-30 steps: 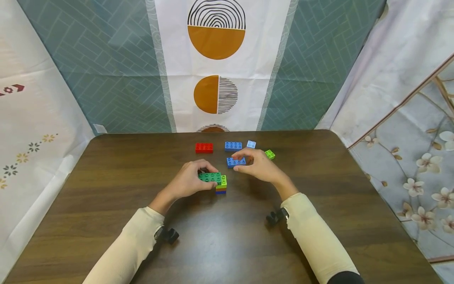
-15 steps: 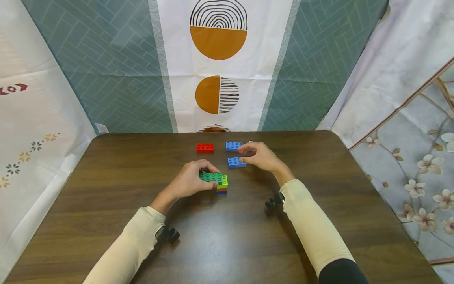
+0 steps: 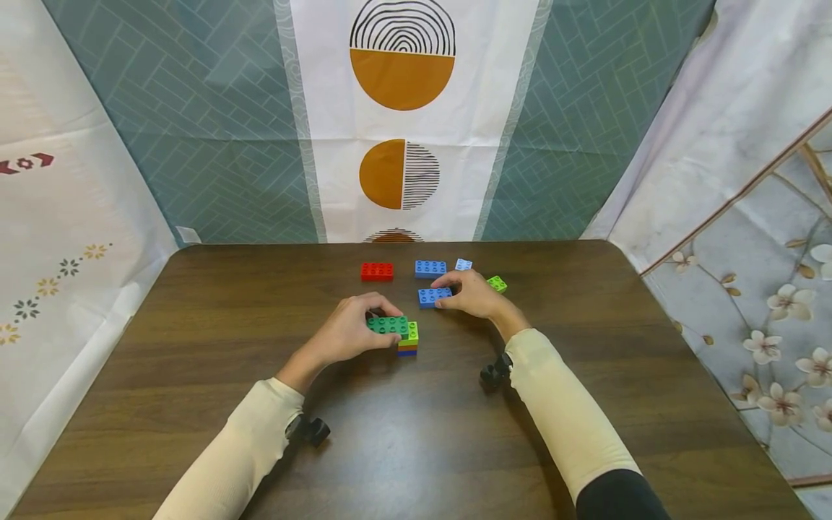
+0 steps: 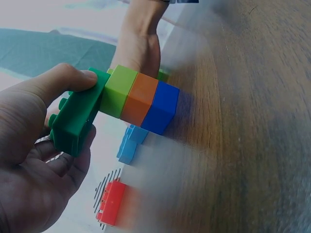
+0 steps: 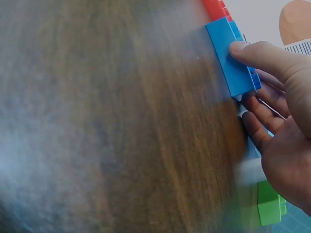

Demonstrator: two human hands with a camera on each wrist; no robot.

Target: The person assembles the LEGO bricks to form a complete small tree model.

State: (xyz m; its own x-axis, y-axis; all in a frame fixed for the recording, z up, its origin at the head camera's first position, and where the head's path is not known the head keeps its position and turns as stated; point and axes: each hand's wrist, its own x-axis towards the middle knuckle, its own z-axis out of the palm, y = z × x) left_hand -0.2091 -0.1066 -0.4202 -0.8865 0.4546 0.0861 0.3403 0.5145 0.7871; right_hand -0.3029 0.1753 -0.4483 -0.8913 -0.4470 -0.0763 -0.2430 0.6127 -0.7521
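Observation:
My left hand (image 3: 347,331) grips a dark green brick (image 4: 80,114) with eight-stud length, thumb on one side and fingers on the other. One end of that brick sits on a small stack, made of a lime brick (image 4: 119,92), an orange brick (image 4: 139,99) and a dark blue brick (image 4: 161,109) at the bottom. Farther right, my right hand (image 3: 477,296) pinches a blue brick (image 3: 430,297) lying on the table. In the right wrist view its thumb presses the brick's near side; the other fingertips are partly hidden behind it.
Behind the hands lie a red brick (image 3: 377,271), a second blue brick (image 3: 430,269), a small light blue brick (image 3: 464,264) and a lime brick (image 3: 497,284). The wooden table (image 3: 403,448) ends at a patterned cloth (image 3: 247,144) at the back.
My right hand moved back over the blue bricks, then came down, its thumb and fingers closing around the nearer blue brick. The left hand and stack stay in place.

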